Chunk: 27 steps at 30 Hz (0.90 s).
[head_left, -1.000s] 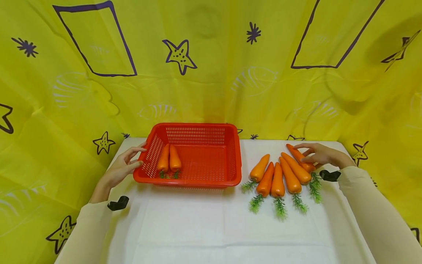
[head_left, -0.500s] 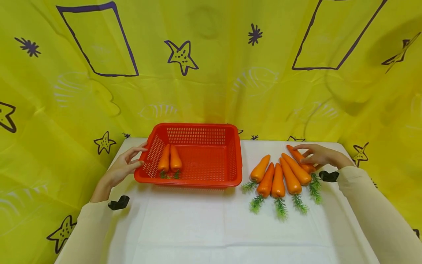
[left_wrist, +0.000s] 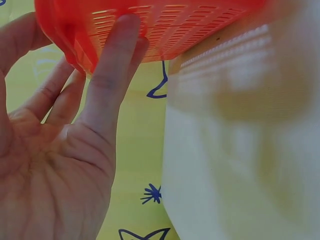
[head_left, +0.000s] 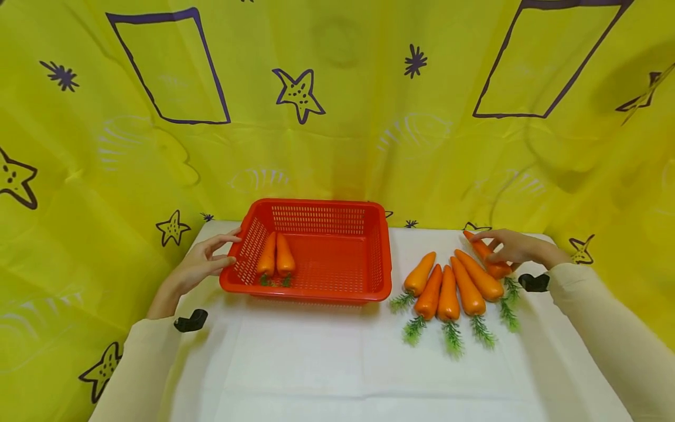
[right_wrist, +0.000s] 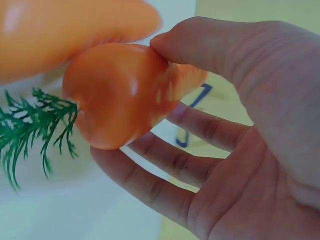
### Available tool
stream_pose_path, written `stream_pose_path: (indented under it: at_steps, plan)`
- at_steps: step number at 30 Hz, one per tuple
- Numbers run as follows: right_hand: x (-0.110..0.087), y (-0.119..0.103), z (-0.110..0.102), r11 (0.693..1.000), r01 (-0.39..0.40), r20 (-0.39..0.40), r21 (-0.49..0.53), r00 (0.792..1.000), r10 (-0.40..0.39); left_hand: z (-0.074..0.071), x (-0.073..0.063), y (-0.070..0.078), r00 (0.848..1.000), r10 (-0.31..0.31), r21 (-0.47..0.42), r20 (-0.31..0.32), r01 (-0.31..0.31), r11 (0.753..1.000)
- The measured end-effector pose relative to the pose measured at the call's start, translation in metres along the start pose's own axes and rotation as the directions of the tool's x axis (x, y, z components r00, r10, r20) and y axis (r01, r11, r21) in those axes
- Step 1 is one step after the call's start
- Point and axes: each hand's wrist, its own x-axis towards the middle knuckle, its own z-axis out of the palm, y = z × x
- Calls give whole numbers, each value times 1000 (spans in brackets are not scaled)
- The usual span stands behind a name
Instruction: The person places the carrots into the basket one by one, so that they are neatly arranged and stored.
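A red plastic basket [head_left: 316, 292] stands at the back left with two orange carrots [head_left: 285, 258] lying inside at its left end. My left hand [head_left: 197, 266] holds the basket's left side, thumb against the slotted outer wall [left_wrist: 165, 30] and fingers behind the corner. At right, several carrots [head_left: 448, 296] with green leafy tops lie fanned out on the white table. My right hand [head_left: 517, 249] grips the rightmost carrot [right_wrist: 117, 95], thumb on its upper side and fingertips under it. Its leafy top [right_wrist: 37, 120] hangs off the thick end.
The white-covered table [head_left: 300, 357] ends at the back against a yellow curtain [head_left: 337, 152] printed with stars and fish. Close beside the gripped carrot lies a neighbouring carrot [right_wrist: 60, 30]. The basket's right wall stands near the leftmost loose carrot [head_left: 420, 274].
The head view has shifted slightly, moving the scene right and down. The gripped carrot's thick end has moved a little away from its neighbour. My left hand stays on the basket.
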Motion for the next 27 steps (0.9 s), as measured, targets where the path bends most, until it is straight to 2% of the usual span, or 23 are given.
stream_pose_path:
  at_steps: [5,13,18,27]
  plan:
    - [-7,-9,-12,996,74,-47,-46,996,-76,0,0,1,1000,-15,4,-14,15,1000]
    - [-25,-29,-31,988,96,-140,-122,984,-113,2,0,-1,1000,6,12,-18,-6,1000]
    - [-35,-39,-40,990,88,-173,-109,979,-106,3,-1,-2,1000,5,12,-12,-5,1000]
    - [-41,-53,-47,991,113,-182,-65,976,-123,3,-2,-3,999,33,26,-11,-32,999]
